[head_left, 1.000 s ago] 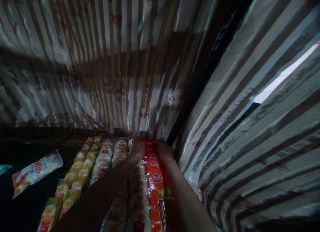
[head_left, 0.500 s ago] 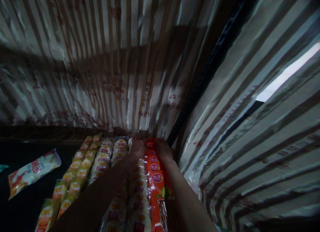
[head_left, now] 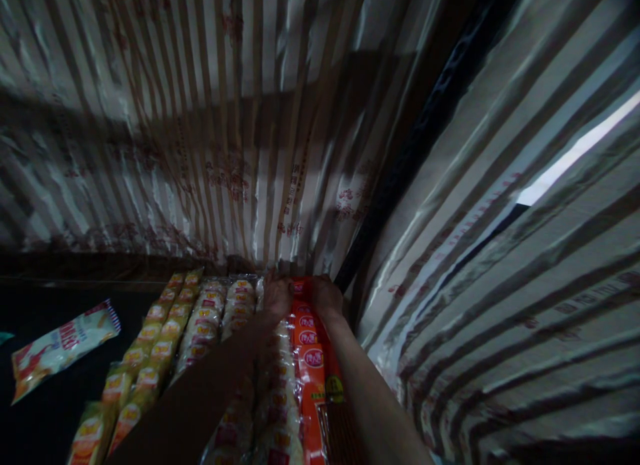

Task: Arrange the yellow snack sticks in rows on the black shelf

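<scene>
A row of red snack packets (head_left: 313, 358) with round pink labels runs away from me to the back wall. At its far end, my left hand (head_left: 277, 296) is closed against the left edge of the farthest red packet, the thumb side touching it. My right hand (head_left: 326, 297) curls around that packet's right edge; its fingertips are hidden in shadow. Left of the red row lie rows of round, pale cakes in clear wrappers (head_left: 280, 385), partly covered by my left forearm. Beyond them stand two rows of yellowish wrapped snacks (head_left: 163, 331).
A white snack bag (head_left: 65, 348) lies alone on the dark shelf surface (head_left: 45, 298) at the left. Wrinkled striped plastic sheeting (head_left: 240, 171) hangs behind the rows and along the right side. A dark perforated post (head_left: 400, 165) stands at the corner.
Both hands stay at the far end of the red row and have drawn slightly in around the farthest packet. The view has shifted a little.
</scene>
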Action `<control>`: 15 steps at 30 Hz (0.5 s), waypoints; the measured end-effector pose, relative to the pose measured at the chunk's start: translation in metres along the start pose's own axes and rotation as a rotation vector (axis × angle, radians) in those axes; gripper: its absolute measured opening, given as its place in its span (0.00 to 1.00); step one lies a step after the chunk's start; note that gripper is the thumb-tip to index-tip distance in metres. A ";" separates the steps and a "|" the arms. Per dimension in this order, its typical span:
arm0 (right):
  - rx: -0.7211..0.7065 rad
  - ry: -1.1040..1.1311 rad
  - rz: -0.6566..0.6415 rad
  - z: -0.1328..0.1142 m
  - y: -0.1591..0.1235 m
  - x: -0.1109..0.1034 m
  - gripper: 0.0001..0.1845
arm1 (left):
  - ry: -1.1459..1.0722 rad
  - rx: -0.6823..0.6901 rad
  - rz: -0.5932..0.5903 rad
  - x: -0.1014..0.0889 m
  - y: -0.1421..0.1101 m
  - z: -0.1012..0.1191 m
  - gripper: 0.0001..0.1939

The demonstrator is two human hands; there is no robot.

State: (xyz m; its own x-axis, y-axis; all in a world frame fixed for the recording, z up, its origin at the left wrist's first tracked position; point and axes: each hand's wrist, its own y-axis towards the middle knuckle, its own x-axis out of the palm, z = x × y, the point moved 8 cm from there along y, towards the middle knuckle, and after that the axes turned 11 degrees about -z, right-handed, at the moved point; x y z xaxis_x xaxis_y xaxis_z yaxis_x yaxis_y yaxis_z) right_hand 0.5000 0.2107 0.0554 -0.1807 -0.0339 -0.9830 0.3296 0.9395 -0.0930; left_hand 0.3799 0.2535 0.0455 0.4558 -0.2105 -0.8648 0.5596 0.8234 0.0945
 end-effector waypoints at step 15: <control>-0.132 -0.099 -0.142 0.007 -0.004 0.008 0.17 | 0.152 -0.013 0.044 0.003 -0.019 0.001 0.15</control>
State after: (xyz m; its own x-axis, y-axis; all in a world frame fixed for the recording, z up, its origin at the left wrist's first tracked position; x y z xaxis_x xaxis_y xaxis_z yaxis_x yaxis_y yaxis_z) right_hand 0.5039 0.2037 0.0466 -0.1227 -0.1966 -0.9728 0.1817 0.9592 -0.2167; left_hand 0.3718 0.2367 0.0419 0.3691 -0.0927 -0.9247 0.5316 0.8372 0.1283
